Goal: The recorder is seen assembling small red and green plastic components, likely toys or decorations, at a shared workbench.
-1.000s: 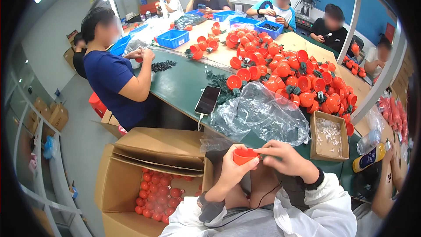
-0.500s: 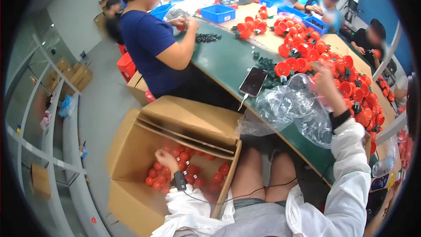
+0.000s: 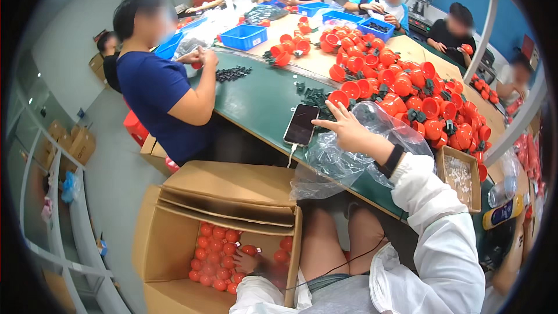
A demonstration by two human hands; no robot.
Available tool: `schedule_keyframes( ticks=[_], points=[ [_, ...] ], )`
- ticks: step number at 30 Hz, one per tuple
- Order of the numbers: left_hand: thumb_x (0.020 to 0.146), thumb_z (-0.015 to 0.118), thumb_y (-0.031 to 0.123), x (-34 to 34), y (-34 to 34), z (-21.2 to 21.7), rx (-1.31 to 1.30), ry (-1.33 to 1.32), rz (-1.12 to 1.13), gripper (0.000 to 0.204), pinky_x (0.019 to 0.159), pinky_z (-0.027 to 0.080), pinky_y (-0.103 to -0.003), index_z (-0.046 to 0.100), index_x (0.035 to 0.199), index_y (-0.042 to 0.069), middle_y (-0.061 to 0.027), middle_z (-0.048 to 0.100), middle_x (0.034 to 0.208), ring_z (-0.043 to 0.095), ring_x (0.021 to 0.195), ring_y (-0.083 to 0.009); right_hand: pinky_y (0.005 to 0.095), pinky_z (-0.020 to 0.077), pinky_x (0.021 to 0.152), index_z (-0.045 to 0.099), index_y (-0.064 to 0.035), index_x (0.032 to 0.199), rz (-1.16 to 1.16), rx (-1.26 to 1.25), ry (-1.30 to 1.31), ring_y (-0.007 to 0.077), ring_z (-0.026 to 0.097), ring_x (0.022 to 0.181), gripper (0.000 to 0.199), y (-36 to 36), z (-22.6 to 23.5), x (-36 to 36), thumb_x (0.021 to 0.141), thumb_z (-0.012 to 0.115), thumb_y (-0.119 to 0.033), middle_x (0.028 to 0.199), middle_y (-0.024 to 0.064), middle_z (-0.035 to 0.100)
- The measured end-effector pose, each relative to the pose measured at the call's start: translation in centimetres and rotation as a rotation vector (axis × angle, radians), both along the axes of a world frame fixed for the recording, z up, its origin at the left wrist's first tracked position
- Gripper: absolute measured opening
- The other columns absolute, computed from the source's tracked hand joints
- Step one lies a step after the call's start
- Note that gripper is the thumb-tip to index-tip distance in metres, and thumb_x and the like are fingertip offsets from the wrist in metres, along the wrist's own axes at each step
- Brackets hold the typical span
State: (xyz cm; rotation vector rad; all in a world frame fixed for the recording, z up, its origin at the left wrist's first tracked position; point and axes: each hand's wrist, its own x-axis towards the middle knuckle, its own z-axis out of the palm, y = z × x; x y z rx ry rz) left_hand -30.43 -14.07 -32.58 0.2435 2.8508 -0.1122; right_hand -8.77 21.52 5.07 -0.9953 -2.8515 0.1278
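Observation:
My left hand (image 3: 246, 262) is down inside a large cardboard box (image 3: 174, 215), fingers spread beside several round red balls (image 3: 215, 248), one of them right by its fingertips. Over the green table my right hand (image 3: 353, 131) reaches with fingers stretched apart and nothing between them. Its fingertips hover near a pile of small dark green plastic clips (image 3: 314, 98) and a phone (image 3: 301, 124) with a white cable. Crumpled clear plastic bag (image 3: 331, 160) lies under and around that hand. Behind it is a big heap of red cup-shaped pieces (image 3: 430, 107) with dark green clips attached.
To the right sit a small carton of white bits (image 3: 458, 177), a clear bottle (image 3: 502, 191) and a yellow bottle (image 3: 504, 211). A person in blue (image 3: 157, 87) stands at the table's left, by black parts (image 3: 233, 73). Blue bins (image 3: 244, 37) and other seated people are farther back.
My right hand has moved from the red heap toward the clips and phone, its fingers now spread. The left hand has opened and lies lower among the balls. The view has shifted.

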Motion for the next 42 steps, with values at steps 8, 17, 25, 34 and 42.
schedule_keyframes(
  ticks=[8, 17, 25, 34, 42],
  points=[
    [0.062, 0.074, 0.037, 0.8, 3.3, 9.0, 0.49, -0.155, -0.122, 0.074, 0.084, 0.044, -0.04, 0.04, 0.117, 0.0, -0.0212, 0.048, 0.118, 0.053, 0.1, -0.0336, 0.0419, 0.0323, 0.1, 0.05, -0.0172, 0.123, -0.016, 0.041, 0.147, 0.0406, 0.032, 0.125, 0.055, -5.3, 7.2, 11.8, 0.074, 0.045, 0.008, 0.136, 0.024, 0.031],
    [0.09, 0.042, 0.041, -10.3, -1.4, 18.7, 1.758, 0.126, 0.731, 0.045, 0.063, 0.04, -0.029, 0.053, 0.107, 0.0, -0.0058, 0.055, 0.091, 0.051, 0.075, -0.0158, 0.0388, 0.0361, 0.096, 0.053, -0.0041, 0.116, -0.312, -0.129, 0.34, 0.0338, 0.044, 0.114, 0.036, -10.8, 8.5, 21.8, 0.08, 0.049, 0.002, 0.121, 0.0191, 0.049],
    [0.079, 0.062, 0.018, -1.3, 4.9, 33.7, 2.218, -0.53, -0.299, 0.056, 0.074, 0.05, -0.027, 0.038, 0.129, 0.005, -0.0067, 0.053, 0.111, 0.057, 0.09, -0.0168, 0.0475, 0.0283, 0.102, 0.04, -0.001, 0.122, 0.057, -0.163, 0.251, 0.0393, 0.033, 0.124, 0.045, -8.2, 3.2, 8.0, 0.085, 0.053, -0.023, 0.122, 0.0225, 0.047],
    [0.075, 0.066, 0.023, 6.9, 7.0, 34.7, 1.934, -1.559, -0.268, 0.064, 0.076, 0.05, -0.031, 0.034, 0.128, 0.008, -0.0172, 0.045, 0.124, 0.056, 0.099, -0.0289, 0.0642, 0.0214, 0.097, 0.042, 0.0001, 0.103, 0.085, -0.049, 0.149, 0.0451, 0.031, 0.124, 0.043, -3.3, -3.2, -4.7, 0.084, 0.048, -0.038, 0.111, 0.0229, 0.054],
    [0.079, 0.058, 0.014, 9.3, 8.3, 34.2, 1.655, -1.459, -0.365, 0.042, 0.07, 0.052, -0.035, 0.039, 0.115, 0.005, -0.0185, 0.049, 0.113, 0.059, 0.091, -0.0316, 0.049, 0.0353, 0.092, 0.05, -0.0021, 0.098, 0.19, -0.158, 0.679, 0.0364, 0.049, 0.106, 0.026, -9.0, 3.9, 2.5, 0.082, 0.056, -0.021, 0.097, 0.0142, 0.057]
  ],
)
